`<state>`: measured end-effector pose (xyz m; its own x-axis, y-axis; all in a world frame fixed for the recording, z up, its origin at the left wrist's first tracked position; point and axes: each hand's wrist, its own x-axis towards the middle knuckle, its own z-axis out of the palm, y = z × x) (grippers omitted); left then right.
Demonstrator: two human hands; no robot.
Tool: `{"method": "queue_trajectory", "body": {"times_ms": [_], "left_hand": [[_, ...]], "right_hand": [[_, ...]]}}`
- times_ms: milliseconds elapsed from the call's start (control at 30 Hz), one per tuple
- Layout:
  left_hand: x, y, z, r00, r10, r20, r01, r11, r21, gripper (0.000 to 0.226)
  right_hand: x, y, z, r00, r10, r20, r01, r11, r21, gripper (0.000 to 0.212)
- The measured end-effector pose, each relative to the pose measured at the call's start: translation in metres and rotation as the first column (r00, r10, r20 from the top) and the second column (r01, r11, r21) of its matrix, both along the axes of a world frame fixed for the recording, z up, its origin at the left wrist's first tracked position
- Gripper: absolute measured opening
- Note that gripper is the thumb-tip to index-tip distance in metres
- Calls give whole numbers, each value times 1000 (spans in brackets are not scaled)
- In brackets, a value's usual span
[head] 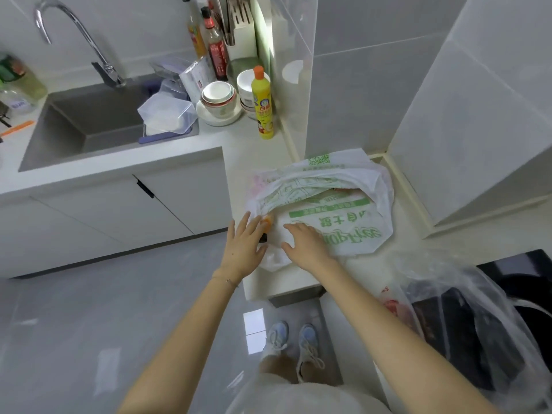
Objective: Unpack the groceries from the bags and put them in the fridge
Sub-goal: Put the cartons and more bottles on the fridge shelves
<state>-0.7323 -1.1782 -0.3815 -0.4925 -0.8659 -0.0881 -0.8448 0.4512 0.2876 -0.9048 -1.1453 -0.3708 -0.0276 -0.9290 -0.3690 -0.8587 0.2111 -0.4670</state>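
One white grocery bag [334, 204] with green print lies on the table's [257, 150] near end. At its near edge the left grip [243, 249], fingers spread apart, touches an orange item [266, 222]; the right grip [304, 243] rests on the bag, fingers loosely apart.

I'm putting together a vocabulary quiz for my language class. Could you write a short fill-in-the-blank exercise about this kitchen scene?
1. The right hand rests on a white ___ with green print.
2. The yellow bottle on the counter has an ___ cap.
3. The tap stands behind the ___.

Missing words: bag; orange; sink.
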Motion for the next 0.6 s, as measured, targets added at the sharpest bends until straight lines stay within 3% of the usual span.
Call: {"method": "queue_trajectory", "body": {"times_ms": [233, 467, 600], "left_hand": [[19, -37, -23, 994, -25, 109, 16, 997, 81, 61], [28, -56, -35, 999, -29, 32, 26, 996, 83, 62], [32, -61, -40, 999, 9, -40, -5, 995, 97, 54]], "right_hand": [[34, -37, -29, 984, -136, 116, 130, 990, 57, 39], [56, -63, -55, 976, -217, 36, 209, 965, 159, 43], [59, -67, -60, 913, -351, 207, 295, 920, 259, 44]]}}
